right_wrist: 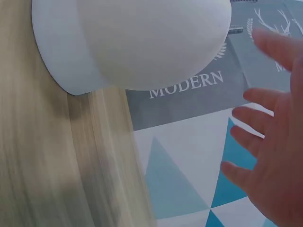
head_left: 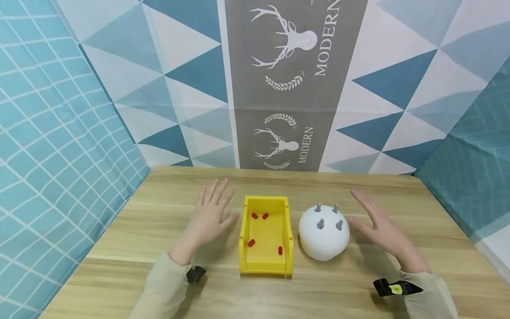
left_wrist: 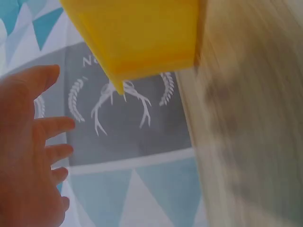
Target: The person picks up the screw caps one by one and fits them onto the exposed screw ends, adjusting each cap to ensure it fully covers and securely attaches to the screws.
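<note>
My left hand (head_left: 210,219) hovers left of a yellow plastic bin (head_left: 266,266), its fingers spread and nothing in them. Inside the bin lie several small red caps or cylinders (head_left: 251,243), scattered on its floor. To the bin's right is a white rounded, dome-like object (head_left: 322,243) with several grey threaded bolts (head_left: 320,223) standing up from its top. My right hand (head_left: 378,228) is just right of that white object, fingers extended and holding nothing. The right wrist view shows the white object's side (right_wrist: 151,42) apart from the fingertips.
A wood-grain table (head_left: 215,292) carries everything. Behind it hangs a patterned cloth (head_left: 279,97) with deer heads and triangles. Blue checked fabric (head_left: 52,146) borders the left side, and teal fabric (head_left: 470,177) the right. Each wrist wears a black strap (head_left: 398,288).
</note>
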A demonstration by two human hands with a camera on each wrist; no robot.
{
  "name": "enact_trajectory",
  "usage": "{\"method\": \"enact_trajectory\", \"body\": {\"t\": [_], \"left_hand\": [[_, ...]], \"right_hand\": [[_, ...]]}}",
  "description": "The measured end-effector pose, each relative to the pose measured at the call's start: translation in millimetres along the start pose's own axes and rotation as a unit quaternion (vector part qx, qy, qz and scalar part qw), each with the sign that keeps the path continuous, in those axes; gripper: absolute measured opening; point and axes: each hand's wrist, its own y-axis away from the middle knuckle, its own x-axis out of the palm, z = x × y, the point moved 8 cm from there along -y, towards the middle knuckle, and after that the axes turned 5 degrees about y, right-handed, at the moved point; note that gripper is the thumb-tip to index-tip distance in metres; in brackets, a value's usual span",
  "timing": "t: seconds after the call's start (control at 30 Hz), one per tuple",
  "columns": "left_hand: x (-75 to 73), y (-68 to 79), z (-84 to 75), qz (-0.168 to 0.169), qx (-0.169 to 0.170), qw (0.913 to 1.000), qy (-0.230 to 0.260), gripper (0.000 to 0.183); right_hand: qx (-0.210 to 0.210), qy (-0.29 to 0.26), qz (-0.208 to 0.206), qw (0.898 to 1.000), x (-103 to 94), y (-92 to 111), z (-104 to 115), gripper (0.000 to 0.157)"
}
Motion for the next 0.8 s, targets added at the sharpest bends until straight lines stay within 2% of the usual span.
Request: {"method": "enact_trajectory", "body": {"t": [0.2, 0.47, 0.8], "left_hand": [[1.6, -2.6, -24.2, 0.008, 0.043, 0.9990, -0.001, 0.062], [13.6, -2.1, -54.9, 0.053, 0.089, 0.9946, 0.011, 0.047], [31.5, -3.3, -87.8, 0.123, 0.124, 0.9845, -0.015, 0.038]], "right_hand": [[0.003, -0.026, 0.035, 0.999, 10.7, -1, 2, 0.084], [0.004, -0.032, 0.053, 0.998, 21.4, 0, 5, 0.087], [-0.024, -0.061, 0.061, 0.996, 30.4, 1, 15, 0.091]]}}
